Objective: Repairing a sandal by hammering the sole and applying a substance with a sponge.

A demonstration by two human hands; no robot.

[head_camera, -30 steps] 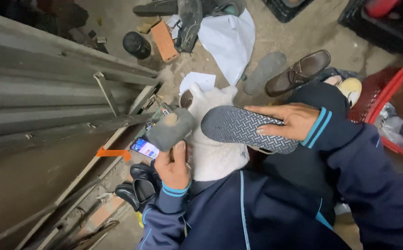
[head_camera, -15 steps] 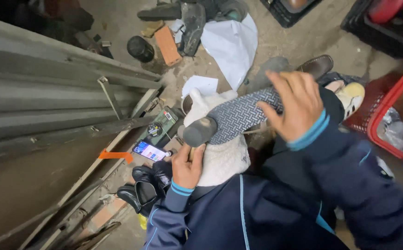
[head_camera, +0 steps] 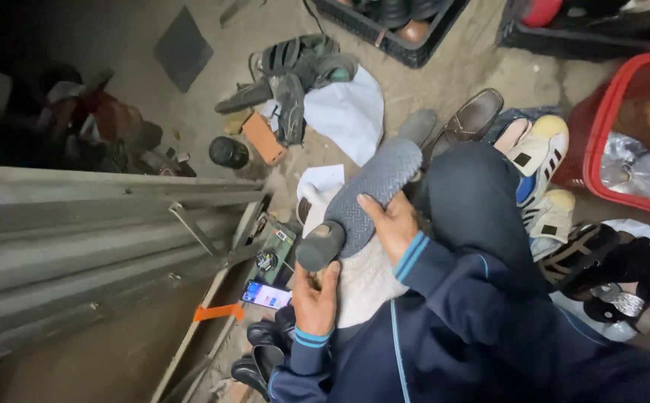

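Up close, the right hand [head_camera: 392, 224] curls its fingers [head_camera: 373, 205] over the grey patterned shoe sole [head_camera: 370, 190], gripping its edge, while the left hand [head_camera: 316, 298] sits just under the sole's dark heel end [head_camera: 319, 246], fingers bent, though whether they clamp it I cannot tell. Sole-side up above the lap, the sole runs lengthwise from heel near the left hand up-right toward a brown shoe [head_camera: 474, 116]. An orange rectangular block [head_camera: 264, 138] lies on the floor beside a white cloth [head_camera: 347, 112]; a red basket [head_camera: 601, 142] stands right.

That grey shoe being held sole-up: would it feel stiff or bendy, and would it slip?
The grey shoe looks fairly light: the right hand steadies it alone, mid-length. Its textured sole probably grips rather than slips. It shows no sag, so likely fairly stiff. The left hand sits beneath the heel.
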